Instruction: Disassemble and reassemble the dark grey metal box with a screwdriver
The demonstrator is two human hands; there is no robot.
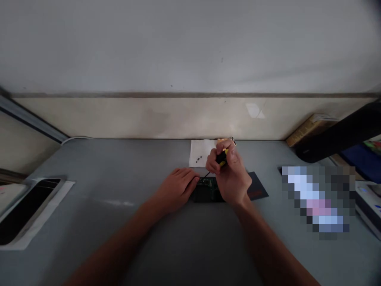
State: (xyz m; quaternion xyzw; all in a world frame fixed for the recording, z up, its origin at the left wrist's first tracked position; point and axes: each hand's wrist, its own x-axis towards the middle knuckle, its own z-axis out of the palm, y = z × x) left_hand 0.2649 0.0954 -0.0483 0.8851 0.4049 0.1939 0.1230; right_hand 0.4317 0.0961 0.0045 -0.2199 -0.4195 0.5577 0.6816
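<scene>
My right hand [230, 172] is closed around a small screwdriver [222, 157] with a black and yellow handle, its thin shaft angled down to a dark device with a green circuit board [208, 190] showing. My left hand [178, 186] lies flat on the grey table, fingers touching the device's left end. Behind the device sits a white paper sheet [201, 152] with a few tiny black screws [199, 159] on it. A dark flat cover [258, 187] lies partly hidden to the right of my right hand.
A black-screened device on white paper [26, 208] lies at the left edge. A large black object [339, 137] and a book [306, 129] lean at the right by the wall. A blurred patch [320, 200] and a pale box [369, 202] sit far right.
</scene>
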